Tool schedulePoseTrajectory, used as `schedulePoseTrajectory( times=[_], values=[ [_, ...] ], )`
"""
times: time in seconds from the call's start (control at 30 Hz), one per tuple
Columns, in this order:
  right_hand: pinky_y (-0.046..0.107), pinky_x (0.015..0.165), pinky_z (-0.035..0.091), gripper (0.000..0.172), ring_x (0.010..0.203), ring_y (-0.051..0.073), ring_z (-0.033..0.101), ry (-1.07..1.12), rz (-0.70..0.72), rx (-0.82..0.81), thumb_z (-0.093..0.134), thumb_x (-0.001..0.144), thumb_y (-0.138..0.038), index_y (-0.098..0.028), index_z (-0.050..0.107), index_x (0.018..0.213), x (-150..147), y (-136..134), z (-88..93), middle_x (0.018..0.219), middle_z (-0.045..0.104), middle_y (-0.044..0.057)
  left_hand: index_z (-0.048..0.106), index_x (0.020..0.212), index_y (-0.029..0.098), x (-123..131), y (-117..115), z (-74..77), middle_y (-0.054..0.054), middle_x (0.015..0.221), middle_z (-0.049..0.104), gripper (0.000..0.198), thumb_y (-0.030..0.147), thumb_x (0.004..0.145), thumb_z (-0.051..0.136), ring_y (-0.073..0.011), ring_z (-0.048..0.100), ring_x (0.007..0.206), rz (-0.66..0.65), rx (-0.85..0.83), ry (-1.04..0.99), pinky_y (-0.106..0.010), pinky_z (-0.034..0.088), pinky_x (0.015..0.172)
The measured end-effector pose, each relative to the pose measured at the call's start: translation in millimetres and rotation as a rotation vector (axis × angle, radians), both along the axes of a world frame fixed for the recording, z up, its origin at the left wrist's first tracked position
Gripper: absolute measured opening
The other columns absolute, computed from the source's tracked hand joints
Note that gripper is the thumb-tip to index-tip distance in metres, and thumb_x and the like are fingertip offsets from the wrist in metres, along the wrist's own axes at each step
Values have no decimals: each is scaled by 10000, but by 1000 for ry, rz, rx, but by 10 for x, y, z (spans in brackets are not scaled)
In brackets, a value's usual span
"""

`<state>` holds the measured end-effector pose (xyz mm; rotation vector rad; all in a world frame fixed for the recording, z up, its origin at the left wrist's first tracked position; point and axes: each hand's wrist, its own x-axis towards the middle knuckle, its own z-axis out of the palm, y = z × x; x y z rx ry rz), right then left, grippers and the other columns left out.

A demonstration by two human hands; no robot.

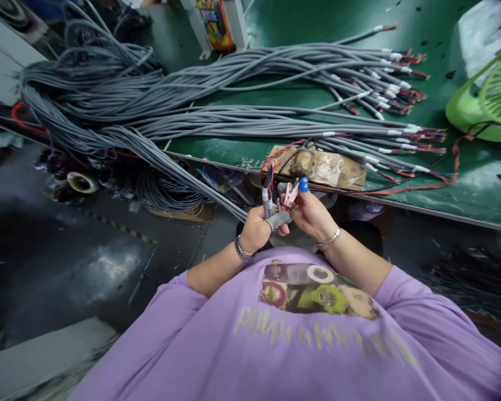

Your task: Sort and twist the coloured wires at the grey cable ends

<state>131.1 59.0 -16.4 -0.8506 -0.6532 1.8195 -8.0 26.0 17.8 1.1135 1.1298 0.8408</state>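
Observation:
In front of my body, my left hand (255,229) is closed around the ends of several grey cables (229,207) that run in from the left. Thin coloured wires (269,177) fan out above white sleeves on those ends. A grey wrap (279,220) covers my left thumb. My right hand (314,216) is close beside it, its fingers pinched on a small pink piece (291,192) whose kind I cannot make out. A blue finger cover (303,185) sits on one of its fingertips. Red and dark wires show between the two hands.
Bundles of grey cables (242,69) lie along the green table (221,149), stripped ends to the right. A worn wooden block (338,169) rests at the near edge. To the right are a green plastic basket (470,114) and a red cord (455,161). Coiled cable (167,195) lies below.

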Motion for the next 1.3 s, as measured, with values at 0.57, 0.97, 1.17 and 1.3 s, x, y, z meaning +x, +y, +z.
schedulePoseTrajectory(
  times=[0.57, 0.97, 1.17, 1.3],
  values=[
    [275, 574, 511, 659, 624, 149, 599, 100, 39, -139, 495, 777, -846, -213, 651, 876, 129, -72, 82, 780, 694, 38, 671, 612, 153, -67, -141, 33, -51, 571, 687, 408, 529, 760, 730, -127, 610, 488, 31, 96, 31, -252, 521, 516],
    [236, 554, 494, 473, 583, 115, 541, 62, -72, -159, 801, 676, -634, -202, 624, 752, 65, -71, 92, 666, 629, -9, 673, 641, 154, 47, -93, 4, -41, 573, 686, 407, 538, 763, 737, -128, 622, 501, 118, 146, 39, -251, 522, 530],
    [259, 638, 517, 372, 673, 134, 618, 91, -25, -155, 748, 777, -576, -218, 677, 845, 143, -43, 91, 748, 693, 2, 657, 636, 154, 40, -82, 29, -39, 554, 677, 427, 562, 728, 745, -129, 609, 471, 126, 95, 23, -250, 507, 495],
    [306, 705, 534, 305, 764, 173, 661, 159, 45, -171, 654, 868, -525, -227, 697, 818, 185, -38, 101, 838, 736, 26, 667, 633, 152, 54, -72, 63, -35, 531, 665, 384, 516, 722, 751, -124, 593, 462, 99, 74, 2, -245, 491, 482]
  ],
)
